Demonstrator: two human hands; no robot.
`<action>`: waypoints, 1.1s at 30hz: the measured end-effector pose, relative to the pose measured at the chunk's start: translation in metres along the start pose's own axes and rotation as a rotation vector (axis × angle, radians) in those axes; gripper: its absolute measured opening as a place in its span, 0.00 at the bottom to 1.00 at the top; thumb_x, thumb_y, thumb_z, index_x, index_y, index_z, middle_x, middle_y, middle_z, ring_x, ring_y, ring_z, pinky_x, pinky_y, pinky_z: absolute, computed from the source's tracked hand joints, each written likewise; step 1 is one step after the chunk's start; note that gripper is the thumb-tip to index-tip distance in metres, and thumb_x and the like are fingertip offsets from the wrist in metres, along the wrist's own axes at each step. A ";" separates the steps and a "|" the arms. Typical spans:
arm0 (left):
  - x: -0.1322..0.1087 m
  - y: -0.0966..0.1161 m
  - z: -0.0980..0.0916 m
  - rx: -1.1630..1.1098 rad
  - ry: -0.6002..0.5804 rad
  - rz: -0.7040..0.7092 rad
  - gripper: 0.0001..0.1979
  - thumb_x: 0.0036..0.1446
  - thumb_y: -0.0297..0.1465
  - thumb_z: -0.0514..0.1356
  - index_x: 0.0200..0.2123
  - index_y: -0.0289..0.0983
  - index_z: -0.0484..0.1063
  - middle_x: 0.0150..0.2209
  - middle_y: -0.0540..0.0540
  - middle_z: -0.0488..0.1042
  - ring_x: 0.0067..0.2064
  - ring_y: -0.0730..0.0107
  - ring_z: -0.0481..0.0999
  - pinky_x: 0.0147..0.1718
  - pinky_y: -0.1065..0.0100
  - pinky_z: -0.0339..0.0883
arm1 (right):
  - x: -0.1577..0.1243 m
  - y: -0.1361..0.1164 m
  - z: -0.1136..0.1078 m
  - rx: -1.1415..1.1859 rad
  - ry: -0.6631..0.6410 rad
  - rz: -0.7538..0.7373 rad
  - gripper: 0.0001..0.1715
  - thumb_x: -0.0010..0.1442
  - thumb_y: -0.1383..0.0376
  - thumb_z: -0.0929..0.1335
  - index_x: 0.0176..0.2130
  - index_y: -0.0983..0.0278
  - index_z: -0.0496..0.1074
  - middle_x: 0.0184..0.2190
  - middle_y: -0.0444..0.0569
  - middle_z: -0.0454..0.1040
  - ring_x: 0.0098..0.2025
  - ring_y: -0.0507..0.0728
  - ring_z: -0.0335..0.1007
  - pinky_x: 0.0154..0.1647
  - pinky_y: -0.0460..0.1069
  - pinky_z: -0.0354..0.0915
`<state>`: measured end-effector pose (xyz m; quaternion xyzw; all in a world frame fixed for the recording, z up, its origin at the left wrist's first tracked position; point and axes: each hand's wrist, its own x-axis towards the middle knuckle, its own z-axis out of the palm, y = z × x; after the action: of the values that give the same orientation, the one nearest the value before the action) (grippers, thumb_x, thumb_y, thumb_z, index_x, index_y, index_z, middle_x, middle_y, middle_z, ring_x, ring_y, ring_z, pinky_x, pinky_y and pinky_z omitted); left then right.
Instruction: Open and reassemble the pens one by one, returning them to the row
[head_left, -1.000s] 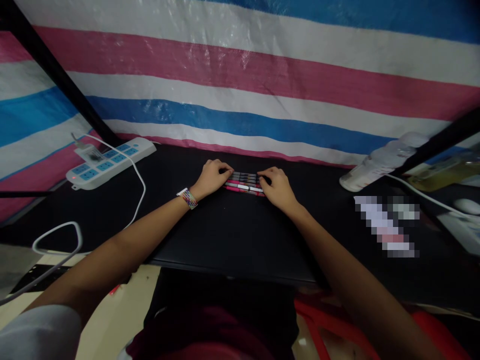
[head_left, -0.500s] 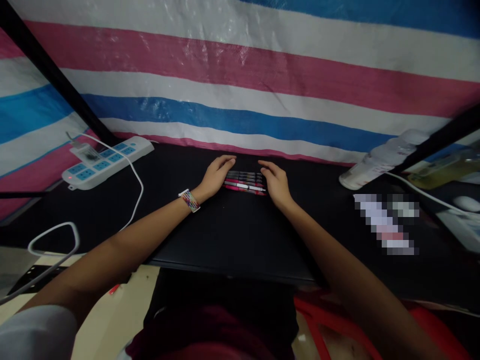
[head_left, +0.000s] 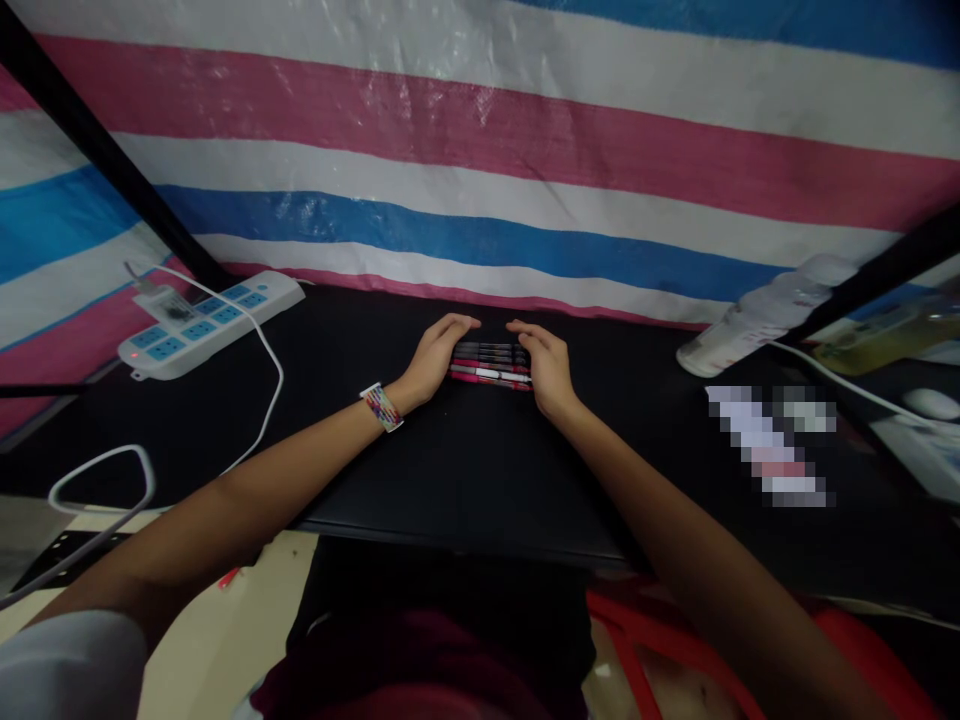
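A row of several pens (head_left: pixel 491 366) lies side by side on the black tabletop, dark ones at the back and red and white ones nearer me. At the row's left end, my left hand (head_left: pixel 435 357) stands on edge, its fingers stretched forward and curved inward. My right hand (head_left: pixel 549 368) mirrors it at the right end, fingers also extended and bent toward the middle. Both hands are open, with the palms facing each other across the pens. They are at or touching the pen ends; firm contact cannot be made out. A patterned band circles my left wrist.
On the left of the black table (head_left: pixel 465 470) sits a white power strip (head_left: pixel 214 325) with a plugged-in charger and a looping white cable (head_left: pixel 279 385). To the right stand a bottle (head_left: pixel 765 315), a blurred-out flat item (head_left: pixel 765 445) and a white mouse (head_left: pixel 930 403). A striped sheet hangs behind.
My hands have shifted slightly, and their fingertips are a little closer together beyond the pens. The pens lie in nearly the same place. The view has moved very slightly.
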<state>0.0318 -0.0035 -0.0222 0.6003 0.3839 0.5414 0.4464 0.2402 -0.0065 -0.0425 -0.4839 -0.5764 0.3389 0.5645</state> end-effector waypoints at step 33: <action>-0.009 0.012 -0.012 0.204 -0.037 0.036 0.14 0.73 0.36 0.56 0.40 0.39 0.81 0.44 0.44 0.84 0.49 0.59 0.80 0.57 0.57 0.72 | -0.049 -0.063 -0.007 -0.528 -0.510 -0.674 0.11 0.69 0.69 0.70 0.40 0.57 0.83 0.51 0.54 0.83 0.65 0.70 0.73 0.65 0.71 0.73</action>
<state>0.0189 -0.0147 -0.0137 0.6594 0.4178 0.4961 0.3801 0.2312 -0.0726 0.0021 -0.2989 -0.8866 0.0877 0.3419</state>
